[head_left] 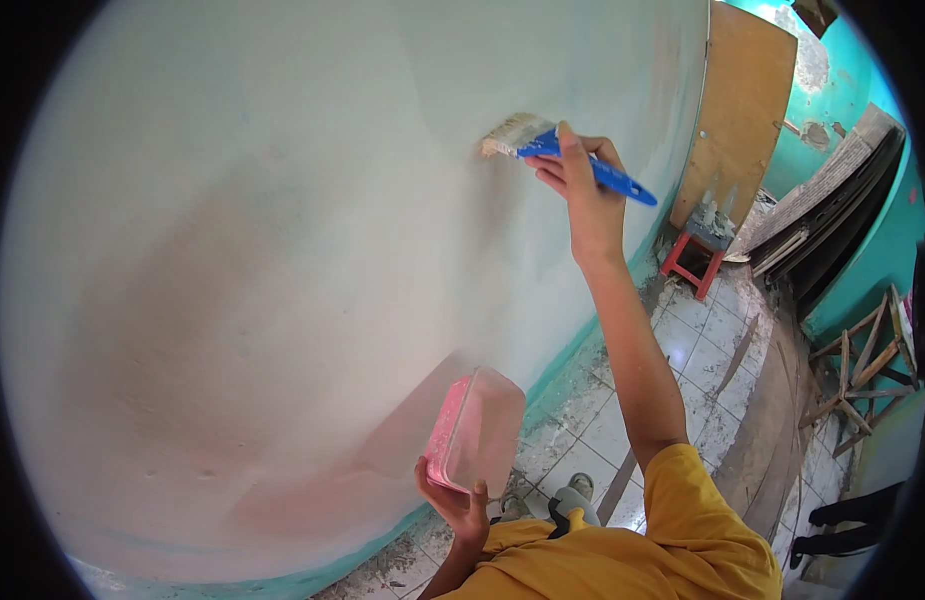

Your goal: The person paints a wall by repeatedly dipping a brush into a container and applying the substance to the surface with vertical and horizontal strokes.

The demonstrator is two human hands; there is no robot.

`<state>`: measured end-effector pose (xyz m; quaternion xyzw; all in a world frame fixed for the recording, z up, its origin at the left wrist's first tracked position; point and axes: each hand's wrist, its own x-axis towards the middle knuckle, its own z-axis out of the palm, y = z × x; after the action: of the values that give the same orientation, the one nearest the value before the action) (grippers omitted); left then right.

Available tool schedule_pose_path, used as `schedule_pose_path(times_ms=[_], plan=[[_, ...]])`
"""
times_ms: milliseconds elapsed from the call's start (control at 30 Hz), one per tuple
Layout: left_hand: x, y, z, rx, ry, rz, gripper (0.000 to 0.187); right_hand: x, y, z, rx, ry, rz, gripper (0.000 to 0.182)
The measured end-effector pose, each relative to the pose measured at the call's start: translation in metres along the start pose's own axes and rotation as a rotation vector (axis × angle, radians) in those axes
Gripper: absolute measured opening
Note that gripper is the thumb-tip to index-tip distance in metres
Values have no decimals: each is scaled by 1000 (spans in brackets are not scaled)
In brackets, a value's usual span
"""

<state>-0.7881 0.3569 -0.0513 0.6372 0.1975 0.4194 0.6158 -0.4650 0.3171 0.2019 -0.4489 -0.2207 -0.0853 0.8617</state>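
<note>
In the head view my right hand (585, 175) grips a paintbrush (610, 180) by its blue handle, arm stretched forward. The brush's pale, paint-caked bristles meet the whitish wall (332, 200), and a faint shadow falls below them. Lower down, my left hand (460, 508) holds a pink plastic tub (452, 425) from beneath, fingers and thumb around its near end. The tub is tilted close to the wall, with pale paint smears on its side.
A red stool (694, 262) with paint-stained things on top stands by a wooden board (737, 110). Stacked panels (832, 205) lean on the turquoise wall at right, above a wooden frame (862, 370). Debris litters the tiled floor (592, 430). Dark legs (847, 525) show at lower right.
</note>
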Motion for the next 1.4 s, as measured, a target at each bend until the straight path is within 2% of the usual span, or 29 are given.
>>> schedule_pose_path(times_ms=[67, 200, 267, 367, 400, 467, 500, 600, 667, 733, 867, 967, 1033, 1067, 1200, 1267, 1333, 1400], plan=[[0, -3, 0, 9, 7, 4, 100, -11, 26, -15, 25, 50, -74, 26], [0, -9, -4, 60, -1, 35, 100, -81, 129, -84, -37, 122, 185, 19], [0, -11, -5, 43, -6, 43, 100, -116, 154, -106, -71, 166, 294, 17], [1, -7, -4, 22, -22, 29, 99, -117, 146, -118, -205, 131, 313, 20], [2, -7, -5, 22, -28, 27, 99, -102, 142, -116, -227, 109, 257, 22], [2, -7, -3, 23, -35, 16, 98, -62, 118, -90, -109, 71, 124, 21], [0, -7, -3, 22, -37, 10, 98, -41, 97, -72, -148, 20, 42, 21], [2, -6, -3, 71, -43, 20, 99, 9, 48, -36, -30, -1, -6, 21], [2, -2, 1, -8, -33, 9, 100, 9, 32, -35, -25, -17, -20, 22], [2, -4, 0, -2, -26, 9, 100, 2, 46, -48, 22, -32, -57, 22], [2, -13, 0, 23, -12, 23, 100, -73, 138, -104, -33, 41, 135, 17], [4, -8, 4, -9, -20, 2, 100, -105, 156, -120, -97, 106, 261, 19], [7, -10, 5, -12, -23, 12, 101, -97, 140, -116, -171, 95, 238, 21], [6, -11, 4, -11, -25, 13, 101, -80, 135, -109, -196, 54, 148, 22], [7, -8, 4, 40, -31, 13, 101, -12, 46, -23, -42, -49, -75, 22], [9, -5, 7, -10, -28, 16, 101, 2, 14, -1, -18, -44, -80, 23], [8, -9, 5, -2, -19, 19, 101, -2, 16, -2, 88, -29, -102, 21], [10, -10, 3, 4, -12, 25, 101, -22, 52, -29, 88, 37, -31, 20]])
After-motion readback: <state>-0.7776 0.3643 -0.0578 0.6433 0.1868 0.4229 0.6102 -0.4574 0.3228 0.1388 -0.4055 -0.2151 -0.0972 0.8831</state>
